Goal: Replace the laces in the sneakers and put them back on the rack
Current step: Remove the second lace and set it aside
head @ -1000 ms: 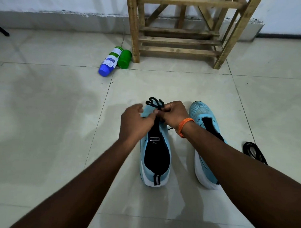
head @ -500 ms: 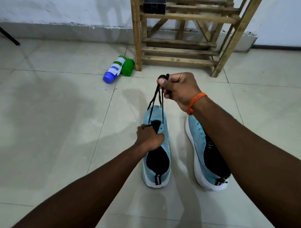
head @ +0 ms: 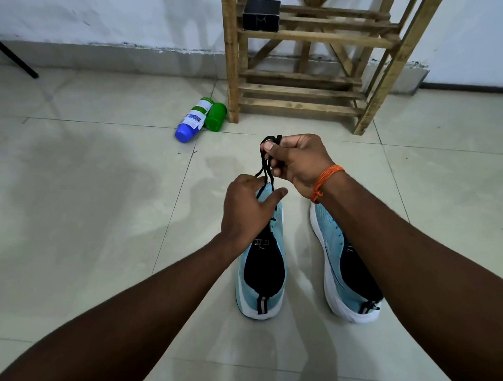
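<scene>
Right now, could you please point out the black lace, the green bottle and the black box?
black lace (head: pixel 262 157): head view, upper part of its hanging strand.
green bottle (head: pixel 215 116): head view, middle of its side.
black box (head: pixel 261 15): head view, centre of its front face.

- The left sneaker (head: pixel 263 275) lies at 9 o'clock of the right sneaker (head: pixel 335 244).
- The rack (head: pixel 298 106) stands behind them at 12 o'clock, with a box (head: pixel 261 16) on its shelf.
- The bottles (head: pixel 192 121) lie at 11 o'clock, beside the rack's leg.
- The lace (head: pixel 265 167) rises from the left sneaker into the right hand (head: pixel 298 163).
</scene>
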